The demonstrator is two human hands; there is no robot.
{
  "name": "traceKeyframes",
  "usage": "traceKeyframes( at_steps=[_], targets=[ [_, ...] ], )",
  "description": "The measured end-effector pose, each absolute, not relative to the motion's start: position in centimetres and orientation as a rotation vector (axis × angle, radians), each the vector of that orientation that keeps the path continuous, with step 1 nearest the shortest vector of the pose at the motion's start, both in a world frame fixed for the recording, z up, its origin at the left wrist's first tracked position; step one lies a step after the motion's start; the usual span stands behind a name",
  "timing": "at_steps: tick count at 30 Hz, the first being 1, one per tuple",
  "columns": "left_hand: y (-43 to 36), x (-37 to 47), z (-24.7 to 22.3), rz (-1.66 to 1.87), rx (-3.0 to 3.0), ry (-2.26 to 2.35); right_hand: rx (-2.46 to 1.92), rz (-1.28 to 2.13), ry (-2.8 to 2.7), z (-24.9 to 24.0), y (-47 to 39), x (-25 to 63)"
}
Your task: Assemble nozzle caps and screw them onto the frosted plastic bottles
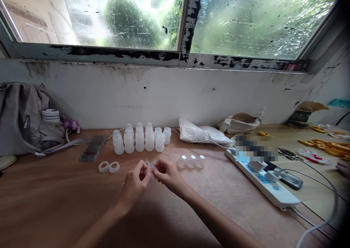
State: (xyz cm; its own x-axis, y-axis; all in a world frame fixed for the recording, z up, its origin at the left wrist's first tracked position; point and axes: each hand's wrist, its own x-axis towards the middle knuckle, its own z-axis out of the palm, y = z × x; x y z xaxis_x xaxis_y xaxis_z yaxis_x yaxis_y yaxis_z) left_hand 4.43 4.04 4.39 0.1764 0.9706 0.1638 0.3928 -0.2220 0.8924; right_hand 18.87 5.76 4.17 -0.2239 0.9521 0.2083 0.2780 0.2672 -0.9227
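We see daylight from the window (175, 18) | glass overexposed, rain-smeared | table (54, 204) foreground shadowed | corners bent, right edge vignetted.

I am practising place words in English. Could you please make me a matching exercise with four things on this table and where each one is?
Things:
1. clear part
2. bottles
3. two white rings
4. power strip

Places:
A. left of the hands
B. between the fingers of the left hand and the right hand
C. right side of the table
D. in rows behind the hands

Pairs: 1-B, 2-D, 3-A, 4-C
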Motion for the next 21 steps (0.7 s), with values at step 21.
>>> traceKeyframes(
  at_steps=[21],
  targets=[
    [4.7,4.2,3.9,1.066,1.93,1.399,-1.03,0.81,-1.832,4.3,5.5,18.9]
  ],
)
